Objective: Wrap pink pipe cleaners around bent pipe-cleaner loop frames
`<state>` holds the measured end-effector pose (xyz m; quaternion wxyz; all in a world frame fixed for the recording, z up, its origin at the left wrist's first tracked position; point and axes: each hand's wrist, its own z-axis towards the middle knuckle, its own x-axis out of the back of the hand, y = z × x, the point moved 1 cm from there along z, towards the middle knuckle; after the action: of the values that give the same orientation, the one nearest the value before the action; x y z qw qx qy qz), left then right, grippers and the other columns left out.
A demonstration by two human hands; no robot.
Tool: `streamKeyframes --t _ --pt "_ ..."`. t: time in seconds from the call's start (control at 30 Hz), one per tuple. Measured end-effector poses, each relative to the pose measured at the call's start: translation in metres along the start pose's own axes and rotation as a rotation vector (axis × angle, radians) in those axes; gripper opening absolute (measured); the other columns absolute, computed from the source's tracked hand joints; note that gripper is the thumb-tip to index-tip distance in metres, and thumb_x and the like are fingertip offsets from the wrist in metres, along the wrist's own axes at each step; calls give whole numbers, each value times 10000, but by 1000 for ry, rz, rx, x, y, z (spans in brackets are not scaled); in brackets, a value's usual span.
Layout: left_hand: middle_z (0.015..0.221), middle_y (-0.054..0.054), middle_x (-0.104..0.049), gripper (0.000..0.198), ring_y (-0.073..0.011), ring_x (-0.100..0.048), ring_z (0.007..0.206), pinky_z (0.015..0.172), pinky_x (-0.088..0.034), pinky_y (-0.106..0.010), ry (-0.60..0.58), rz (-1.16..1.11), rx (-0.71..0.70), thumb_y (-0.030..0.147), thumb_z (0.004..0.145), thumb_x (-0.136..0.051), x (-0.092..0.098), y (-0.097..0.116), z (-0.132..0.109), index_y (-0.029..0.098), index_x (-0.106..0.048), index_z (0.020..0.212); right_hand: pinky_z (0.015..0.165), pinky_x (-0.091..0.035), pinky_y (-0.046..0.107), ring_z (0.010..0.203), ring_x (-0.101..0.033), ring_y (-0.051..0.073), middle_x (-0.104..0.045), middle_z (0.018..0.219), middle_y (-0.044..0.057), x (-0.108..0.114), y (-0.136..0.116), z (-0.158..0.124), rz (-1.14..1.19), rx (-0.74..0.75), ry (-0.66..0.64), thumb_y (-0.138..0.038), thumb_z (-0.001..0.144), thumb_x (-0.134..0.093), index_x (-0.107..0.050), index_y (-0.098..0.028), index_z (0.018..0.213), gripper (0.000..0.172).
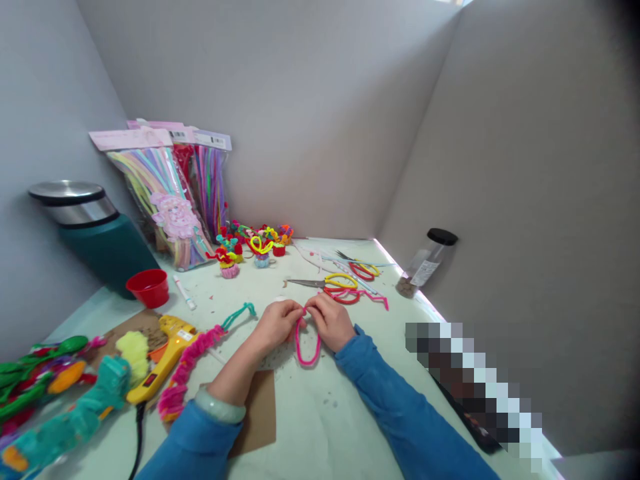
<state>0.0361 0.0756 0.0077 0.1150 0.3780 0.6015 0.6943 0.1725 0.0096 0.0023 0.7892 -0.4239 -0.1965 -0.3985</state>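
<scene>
A pink pipe cleaner (307,350) bent into a hanging loop is pinched at its top between both my hands. My left hand (277,322) grips the left end with closed fingers. My right hand (331,320) grips the right end, fingers closed too. The two hands touch over the pale table (320,413). Both arms wear blue sleeves, and a pale bangle (220,405) sits on my left wrist.
Scissors (325,283) with yellow and red handles lie just beyond my hands. A yellow glue gun (165,357), a pink-teal twisted stem (200,353) and a red cup (149,288) are at left. Pipe-cleaner packs (170,193) and small figures (250,247) stand at the back. A jar (425,263) leans at right.
</scene>
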Motion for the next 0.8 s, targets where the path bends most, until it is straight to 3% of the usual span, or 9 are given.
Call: streamKeyframes --t 0.23,0.57,0.8 --pt "542 -11 -554 179 -144 -481 561 568 -296 -237 148 328 -155 232 767 -480 4 9 -3 193 -623 666 669 -373 258 740 -521 157 -561 796 40 -2 3 -1 -159 -13 -106 -189 868 -425 -542 -185 825 125" --pt "691 -54 -641 146 -163 -540 636 594 -322 -250 113 440 -135 218 757 -501 1 7 -3 188 -644 758 628 -348 258 721 -543 156 -588 805 38 -5 3 -3 -273 -53 -135 -207 864 -439 -528 -187 825 99" --pt "847 -96 -609 205 -201 -562 776 663 -350 -283 88 843 -116 236 804 -420 -6 16 -11 182 -617 820 586 -316 271 679 -550 163 -606 764 44 -7 -1 -4 -347 -85 -167 -215 851 -455 -540 -191 812 97"
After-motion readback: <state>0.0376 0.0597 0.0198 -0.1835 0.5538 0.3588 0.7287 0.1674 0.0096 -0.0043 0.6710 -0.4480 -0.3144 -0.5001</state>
